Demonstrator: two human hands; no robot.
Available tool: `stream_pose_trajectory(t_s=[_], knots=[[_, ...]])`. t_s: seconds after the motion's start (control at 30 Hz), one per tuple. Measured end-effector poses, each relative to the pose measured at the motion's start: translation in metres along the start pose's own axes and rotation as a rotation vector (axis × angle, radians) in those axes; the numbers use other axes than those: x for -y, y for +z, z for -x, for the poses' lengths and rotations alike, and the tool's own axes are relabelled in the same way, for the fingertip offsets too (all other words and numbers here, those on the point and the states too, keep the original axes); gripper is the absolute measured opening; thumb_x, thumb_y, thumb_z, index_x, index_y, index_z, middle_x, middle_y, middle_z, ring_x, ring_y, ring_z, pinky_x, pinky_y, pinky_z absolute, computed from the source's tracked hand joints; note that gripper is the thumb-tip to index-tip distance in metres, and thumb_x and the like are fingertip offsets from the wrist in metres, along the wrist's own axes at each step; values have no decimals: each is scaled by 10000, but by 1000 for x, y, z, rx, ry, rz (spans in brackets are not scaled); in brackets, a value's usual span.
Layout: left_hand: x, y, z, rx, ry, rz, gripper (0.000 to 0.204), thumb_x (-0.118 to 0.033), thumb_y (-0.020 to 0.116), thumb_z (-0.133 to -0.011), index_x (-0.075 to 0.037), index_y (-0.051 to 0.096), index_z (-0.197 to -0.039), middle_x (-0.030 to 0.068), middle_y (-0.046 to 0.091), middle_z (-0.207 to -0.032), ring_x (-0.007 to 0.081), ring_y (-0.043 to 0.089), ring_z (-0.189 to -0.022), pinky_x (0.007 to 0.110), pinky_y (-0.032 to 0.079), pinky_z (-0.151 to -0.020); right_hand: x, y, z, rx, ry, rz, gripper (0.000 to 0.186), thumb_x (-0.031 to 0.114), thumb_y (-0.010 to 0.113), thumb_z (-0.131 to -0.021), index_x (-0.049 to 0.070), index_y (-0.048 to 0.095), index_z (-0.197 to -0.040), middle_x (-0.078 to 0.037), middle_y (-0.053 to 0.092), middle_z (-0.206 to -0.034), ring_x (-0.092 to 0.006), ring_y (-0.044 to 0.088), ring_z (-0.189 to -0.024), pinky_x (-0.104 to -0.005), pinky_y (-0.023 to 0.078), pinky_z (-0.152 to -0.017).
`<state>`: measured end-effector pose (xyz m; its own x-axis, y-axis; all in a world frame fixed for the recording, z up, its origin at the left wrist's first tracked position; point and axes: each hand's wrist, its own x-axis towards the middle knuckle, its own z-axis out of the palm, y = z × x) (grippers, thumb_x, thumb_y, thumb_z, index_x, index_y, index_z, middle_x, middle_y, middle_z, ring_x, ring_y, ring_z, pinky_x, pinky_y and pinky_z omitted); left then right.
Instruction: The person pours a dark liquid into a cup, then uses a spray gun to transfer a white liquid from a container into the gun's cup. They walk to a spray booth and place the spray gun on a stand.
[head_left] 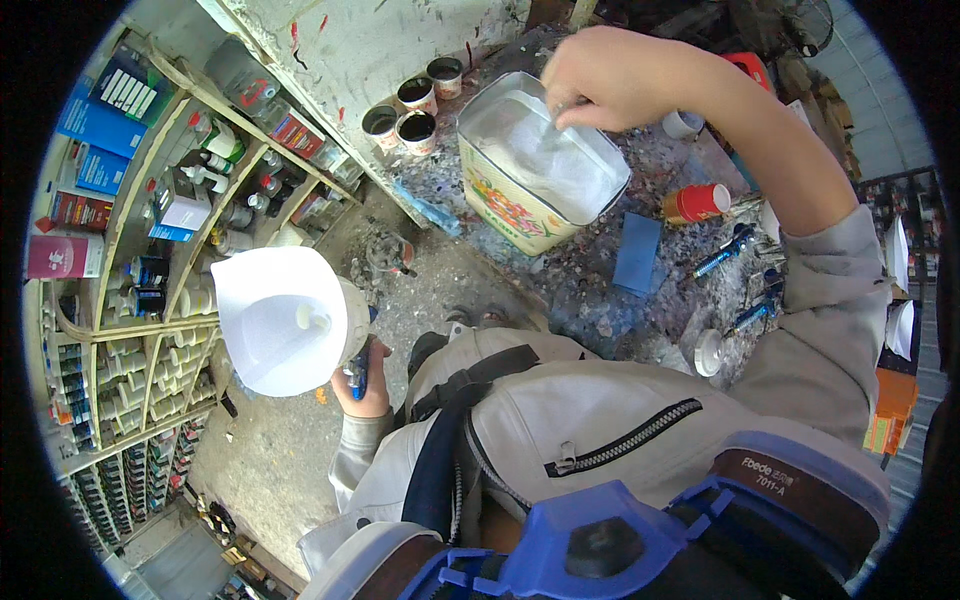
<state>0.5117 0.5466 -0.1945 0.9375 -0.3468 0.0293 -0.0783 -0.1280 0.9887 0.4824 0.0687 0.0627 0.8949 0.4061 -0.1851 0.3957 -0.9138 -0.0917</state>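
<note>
My left hand [366,385] is closed round the blue handle of a spray gun [358,368], held off the table at the left. On the gun's cup [355,320] sits a flared white paper cone [265,345], its wide mouth tilted up. At the far side my right hand [615,80] bends down over an opened rectangular tin [520,212] with a flower print. Its fingers are pinched together at the tin's rim; what they hold, if anything, I cannot make out. White material [525,140] fills the tin's upper part.
Several small cups [417,95] of dark liquid stand behind the tin. Right of it lie a blue sheet [637,253], red paper cups [697,203] and more spray guns [722,255] on the stained table. Crowded shelves [150,225] line the left; a bottle [388,252] stands on the floor.
</note>
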Motion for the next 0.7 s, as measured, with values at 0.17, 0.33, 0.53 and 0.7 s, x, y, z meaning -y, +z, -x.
stream_pose_trajectory(t_s=[0.17,0.33,0.53,0.7], knots=[[6,7,-3,-35,112,64,52,-60,703,-973,-10,711,-985,11,663,-761,86,516,-572,266,368,-531,30,4,23,114,11,2,133,174,740,-866,43,765,-860,-128,705,-834,-358,704,-827,-464,563,-749],[7,-8,-3,106,-71,29,194,55,698,-979,44,654,-1167,107,713,-956,192,699,-830,351,583,-769,38,5,7,-18,-113,-41,154,197,743,-864,48,729,-831,-126,687,-837,-363,689,-831,-484,539,-732],[2,-4,-2,81,-65,75,189,42,707,-978,39,655,-1160,110,715,-957,192,698,-819,349,580,-766,19,-5,-39,-107,-108,-7,174,208,746,-907,36,773,-900,-141,716,-891,-366,704,-866,-484,549,-757],[-4,-4,0,59,-19,-11,44,-34,718,-960,-8,699,-990,35,676,-803,113,540,-614,292,403,-591,-1,-35,-40,-41,4,36,195,243,750,-897,50,780,-903,-179,747,-842,-409,713,-819,-519,539,-725]])
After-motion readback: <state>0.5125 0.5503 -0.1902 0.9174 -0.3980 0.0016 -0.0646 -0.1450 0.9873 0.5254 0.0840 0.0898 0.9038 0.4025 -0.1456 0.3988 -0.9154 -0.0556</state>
